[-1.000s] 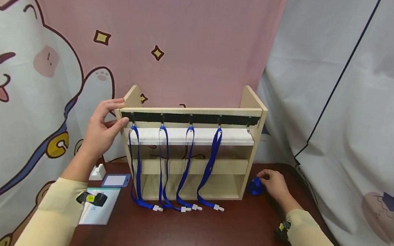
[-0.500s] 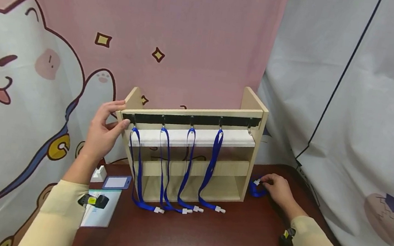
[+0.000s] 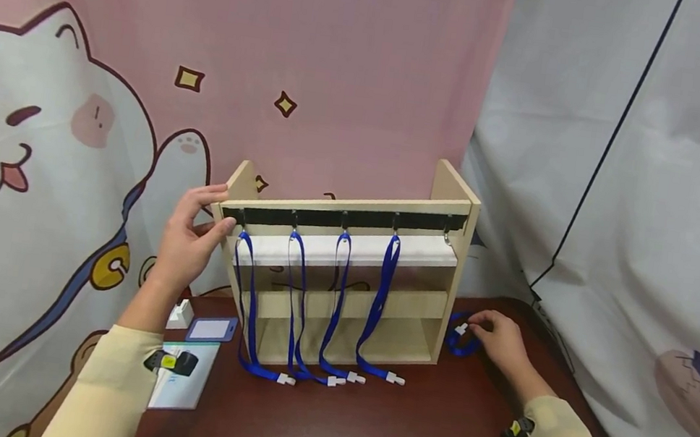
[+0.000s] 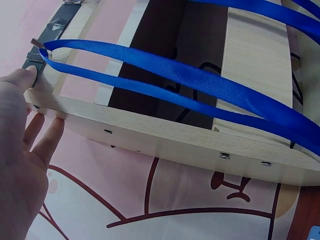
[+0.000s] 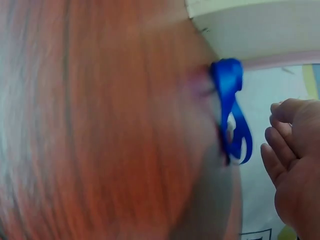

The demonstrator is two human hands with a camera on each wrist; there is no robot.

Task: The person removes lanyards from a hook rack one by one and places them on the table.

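Note:
My left hand [image 3: 183, 245] holds the upper left corner of a light wooden rack [image 3: 408, 303], the thumb in front and the fingers along the side panel. Blue lanyards [image 3: 384, 285] hang from several hooks on the rack's black strip [image 3: 372, 219]. Their white clips lie on the table before it; the rightmost hook [image 3: 447, 236] bears none. To the right of the rack, another blue lanyard [image 3: 461, 349] lies bunched on the table. My right hand [image 3: 501, 339] has its fingertips close beside that lanyard's white clip [image 3: 461, 328]. In the right wrist view a gap shows between the hand [image 5: 297, 170] and the lanyard.
At the left of the dark red table [image 3: 330, 435] are a blue-framed badge holder [image 3: 211, 330], a small white stand [image 3: 180, 315] and a white sheet [image 3: 189, 377]. A pink printed curtain hangs behind, a grey one [image 3: 685, 216] on the right.
The right hand's fingertips have come off the bunched lanyard to just beside it, and its white clip has come into view. The left hand keeps its hold. The head view has shifted slightly.

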